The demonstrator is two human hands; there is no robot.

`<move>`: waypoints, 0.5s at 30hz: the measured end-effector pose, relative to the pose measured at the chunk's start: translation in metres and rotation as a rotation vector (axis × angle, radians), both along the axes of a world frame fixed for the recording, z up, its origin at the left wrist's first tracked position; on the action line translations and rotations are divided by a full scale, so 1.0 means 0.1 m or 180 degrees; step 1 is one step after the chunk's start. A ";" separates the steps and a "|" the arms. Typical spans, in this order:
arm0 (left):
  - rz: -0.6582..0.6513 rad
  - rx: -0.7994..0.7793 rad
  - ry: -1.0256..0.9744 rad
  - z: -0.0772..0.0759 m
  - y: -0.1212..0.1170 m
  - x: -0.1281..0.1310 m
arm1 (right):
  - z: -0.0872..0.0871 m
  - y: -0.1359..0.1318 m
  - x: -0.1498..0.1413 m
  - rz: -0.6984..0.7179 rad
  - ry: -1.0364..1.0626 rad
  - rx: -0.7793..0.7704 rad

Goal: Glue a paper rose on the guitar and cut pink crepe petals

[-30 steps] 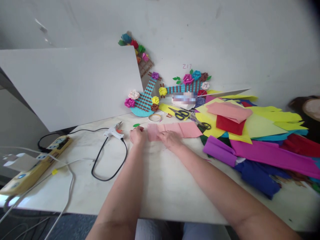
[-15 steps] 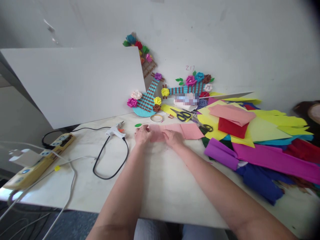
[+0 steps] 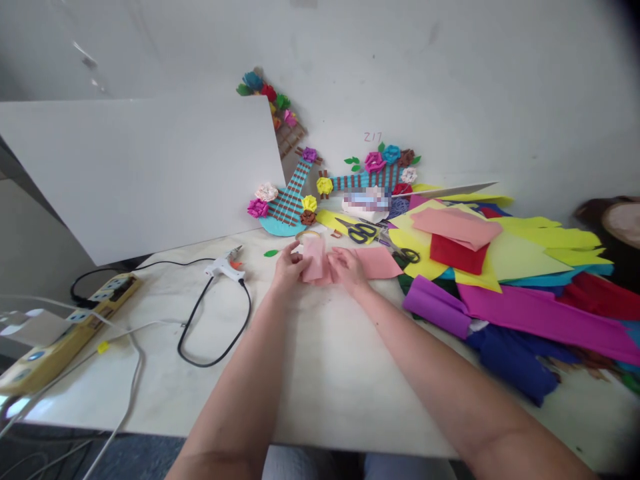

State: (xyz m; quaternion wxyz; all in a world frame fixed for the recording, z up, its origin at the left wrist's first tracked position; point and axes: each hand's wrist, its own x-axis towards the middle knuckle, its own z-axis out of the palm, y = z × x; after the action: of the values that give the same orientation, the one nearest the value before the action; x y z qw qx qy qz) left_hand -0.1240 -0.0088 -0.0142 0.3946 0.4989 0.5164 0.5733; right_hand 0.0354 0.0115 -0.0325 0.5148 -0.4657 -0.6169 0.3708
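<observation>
A strip of pink crepe paper (image 3: 377, 262) lies across the middle of the table, its left part lifted and folded over. My left hand (image 3: 289, 268) grips the raised end between thumb and fingers. My right hand (image 3: 347, 269) pinches the strip beside the fold, with its fingertips drawn together. The right end of the strip rests flat on the tabletop. Just behind the fold sits a roll of tape (image 3: 307, 235), partly covered by the paper. A small green paper leaf (image 3: 271, 253) lies left of my left hand.
A white glue gun (image 3: 225, 269) with a looped black cord lies left, near a yellow power strip (image 3: 107, 310). Two scissors (image 3: 361, 232) and piled coloured paper (image 3: 530, 250) are on the right. Flower-decorated blue guitar shapes (image 3: 290, 200) lean at the wall beside a white board (image 3: 145, 173).
The left end of the pink paper has come up off the table and folded toward the right. My right hand's fingers have curled into a pinch. The view has shifted slightly.
</observation>
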 end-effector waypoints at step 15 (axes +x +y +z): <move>-0.0791 0.0297 -0.0854 0.07 -0.06 0.07 | 0.22 -0.09 0.03 0.0781 0.2036 -0.1281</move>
State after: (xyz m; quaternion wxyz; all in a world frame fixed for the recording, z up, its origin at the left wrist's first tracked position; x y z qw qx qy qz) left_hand -0.1165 -0.0149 -0.0077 0.5041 0.4957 0.3664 0.6049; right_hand 0.0385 0.0030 -0.0104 0.5313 -0.3411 -0.3915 0.6694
